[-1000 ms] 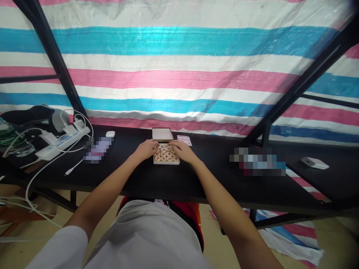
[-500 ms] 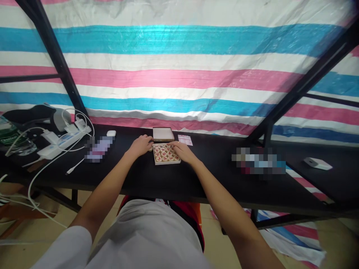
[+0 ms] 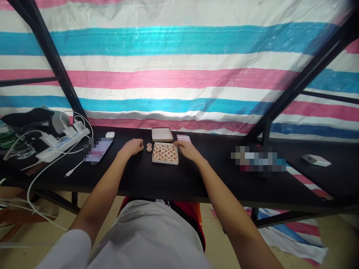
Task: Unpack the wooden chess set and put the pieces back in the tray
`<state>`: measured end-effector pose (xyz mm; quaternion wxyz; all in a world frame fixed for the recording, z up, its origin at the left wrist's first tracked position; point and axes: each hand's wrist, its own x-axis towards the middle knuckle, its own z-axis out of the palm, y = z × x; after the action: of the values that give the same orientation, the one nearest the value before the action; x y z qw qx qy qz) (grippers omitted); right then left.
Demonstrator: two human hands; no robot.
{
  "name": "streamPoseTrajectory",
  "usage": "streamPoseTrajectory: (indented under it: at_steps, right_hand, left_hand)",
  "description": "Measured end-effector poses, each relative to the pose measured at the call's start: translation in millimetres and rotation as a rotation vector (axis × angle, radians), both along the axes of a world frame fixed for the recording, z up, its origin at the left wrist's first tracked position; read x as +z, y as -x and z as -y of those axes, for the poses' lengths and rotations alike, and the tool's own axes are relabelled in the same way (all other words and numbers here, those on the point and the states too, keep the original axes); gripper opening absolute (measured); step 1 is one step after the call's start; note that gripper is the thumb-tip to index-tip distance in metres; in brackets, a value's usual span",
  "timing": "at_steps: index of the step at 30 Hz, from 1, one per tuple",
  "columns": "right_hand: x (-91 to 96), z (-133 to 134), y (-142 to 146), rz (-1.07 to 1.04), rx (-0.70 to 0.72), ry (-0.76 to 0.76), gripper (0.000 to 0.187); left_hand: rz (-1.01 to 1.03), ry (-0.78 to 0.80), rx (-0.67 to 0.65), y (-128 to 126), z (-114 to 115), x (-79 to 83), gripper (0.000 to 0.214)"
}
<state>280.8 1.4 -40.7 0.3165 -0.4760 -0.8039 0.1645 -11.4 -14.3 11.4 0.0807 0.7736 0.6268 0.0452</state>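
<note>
A shallow white box (image 3: 166, 162) holds rows of round wooden Chinese chess pieces (image 3: 163, 152) with red characters. My right hand (image 3: 188, 150) is at its far right corner, with bent fingers gripping the edge. Left of the box, two loose Chinese chess pieces (image 3: 149, 147) lie on the black table, one behind the other. My left hand (image 3: 134, 146) rests just left of these pieces, apart from them. Its fingers are curled closed, and their undersides are hidden. Behind the box lies the box lid (image 3: 162, 134), showing its pale inside.
A printed paper slip (image 3: 183, 138) lies behind my right hand. On the left are a phone (image 3: 98, 151), a white case (image 3: 110, 135), a power strip (image 3: 63, 144) with cables, and a plastic bottle (image 3: 14, 144). A blurred item (image 3: 259, 160) and a white device (image 3: 316, 160) are on the right.
My left hand has drawn back left, uncovering the two loose pieces beside the box. My right hand has shifted from over the pieces to the box's right corner.
</note>
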Motion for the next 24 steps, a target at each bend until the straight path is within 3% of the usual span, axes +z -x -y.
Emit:
streamPoseTrajectory:
  at_steps: [4, 7, 11, 17, 24]
  right_hand:
    - [-2.1, -1, 1, -0.045, 0.003, 0.019, 0.043]
    - [-2.5, -1, 2, -0.029, 0.009, 0.031, 0.043]
    - [-1.4, -1, 3, -0.002, 0.005, 0.041, 0.042]
    - [-1.5, -1, 3, 0.020, 0.012, 0.036, 0.039]
    - [-2.3, -1, 3, 0.035, 0.006, 0.034, 0.033]
  left_hand:
    - [0.118, -0.217, -0.053, -15, 6, 3.7, 0.020]
    - [0.240, -0.352, -0.155, -39, 4, -4.3, 0.022]
    - [0.209, -0.349, -0.260, -65, -6, -21.2, 0.021]
    - [0.095, -0.346, -0.456, -67, -10, -27.4, 0.032]
    - [-0.015, -0.385, -0.426, -60, -1, -24.8, 0.042]
